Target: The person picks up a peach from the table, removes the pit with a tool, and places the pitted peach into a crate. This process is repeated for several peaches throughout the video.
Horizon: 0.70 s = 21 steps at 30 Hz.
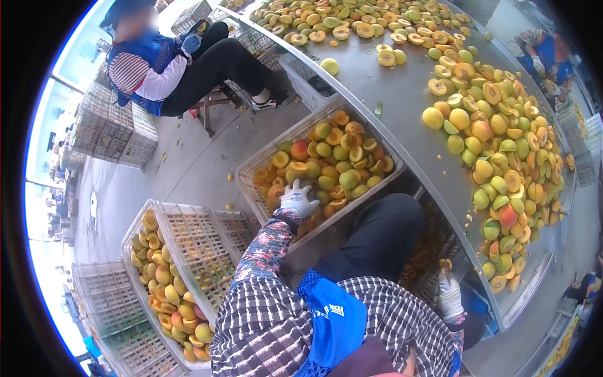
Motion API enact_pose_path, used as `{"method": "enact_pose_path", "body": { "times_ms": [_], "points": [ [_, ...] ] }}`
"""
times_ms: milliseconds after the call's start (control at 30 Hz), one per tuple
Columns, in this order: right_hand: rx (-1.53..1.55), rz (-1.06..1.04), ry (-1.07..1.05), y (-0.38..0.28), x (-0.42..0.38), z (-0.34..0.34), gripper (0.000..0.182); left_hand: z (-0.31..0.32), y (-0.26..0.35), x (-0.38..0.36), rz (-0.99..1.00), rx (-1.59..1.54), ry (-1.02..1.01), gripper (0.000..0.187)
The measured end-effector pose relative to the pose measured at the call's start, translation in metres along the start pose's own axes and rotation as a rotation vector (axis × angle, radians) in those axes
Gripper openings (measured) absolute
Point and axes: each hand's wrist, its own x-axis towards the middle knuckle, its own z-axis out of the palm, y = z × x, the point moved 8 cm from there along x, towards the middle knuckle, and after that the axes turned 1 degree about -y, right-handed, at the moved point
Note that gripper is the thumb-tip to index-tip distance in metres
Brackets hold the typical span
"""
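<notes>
My left hand (298, 200), in a white glove, rests on the fruit in a white plastic crate (248, 178), its fingers spread over the pieces. The crate holds whole and halved yellow, green and orange fruit (326, 163). At the lower right, beside the metal table's edge, my right hand (450, 294), also gloved, is closed around a small brownish-orange piece of fruit (445, 264). Halved fruit (502, 163) lies heaped on the metal table (402, 107), many pieces with the cut side showing.
A co-worker (147, 63) in a blue vest sits at the upper left, near stacked crates (113, 122). Another fruit-filled crate (182, 217) stands tilted at lower left. A white basket (301, 78) is under the table edge. More people (546, 56) are at the far right.
</notes>
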Motion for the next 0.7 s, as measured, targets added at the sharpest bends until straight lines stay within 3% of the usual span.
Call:
{"method": "enact_pose_path", "body": {
  "times_ms": [67, 233, 267, 333, 367, 433, 500, 600, 633, 667, 700],
  "points": [
    [0.017, 0.018, -0.001, 0.007, 0.002, -0.004, 0.04, 0.006, -0.023, -0.008, 0.003, -0.035, 0.022, 0.07],
    [0.021, 0.048, 0.003, 0.002, 0.001, -0.005, 0.049, -0.001, -0.045, -0.034, -0.162, 0.393, -0.341, 0.051],
    [0.044, 0.029, 0.003, 0.002, 0.003, -0.005, 0.049, 0.013, -0.056, -0.01, -0.087, 0.414, -0.233, 0.046],
    [0.022, 0.008, 0.017, 0.014, 0.004, -0.009, 0.045, -0.027, -0.062, 0.01, -0.153, -0.121, -0.009, 0.04],
    [0.014, 0.025, 0.016, 0.018, 0.002, -0.009, 0.045, -0.042, -0.065, 0.024, -0.187, -0.124, 0.227, 0.038],
    [-0.026, -0.028, 0.0, 0.003, 0.005, -0.004, 0.041, -0.07, -0.043, 0.039, -0.08, -0.176, 0.514, 0.055],
    [-0.042, -0.007, 0.054, -0.01, -0.003, -0.001, 0.047, -0.038, -0.029, 0.069, -0.139, -0.229, 0.273, 0.065],
    [0.005, 0.059, 0.013, 0.003, 0.0, -0.003, 0.041, -0.011, -0.016, 0.051, -0.108, -0.123, 0.285, 0.063],
    [0.013, 0.052, 0.014, 0.008, 0.003, -0.006, 0.041, -0.005, -0.017, 0.041, -0.036, -0.134, 0.296, 0.06],
    [0.007, 0.025, 0.023, 0.011, 0.004, -0.007, 0.042, 0.026, -0.021, 0.04, 0.083, -0.161, 0.036, 0.058],
    [0.004, 0.0, 0.031, 0.012, 0.005, -0.006, 0.042, 0.059, -0.024, 0.028, 0.198, -0.08, -0.001, 0.056]
  ]
}}
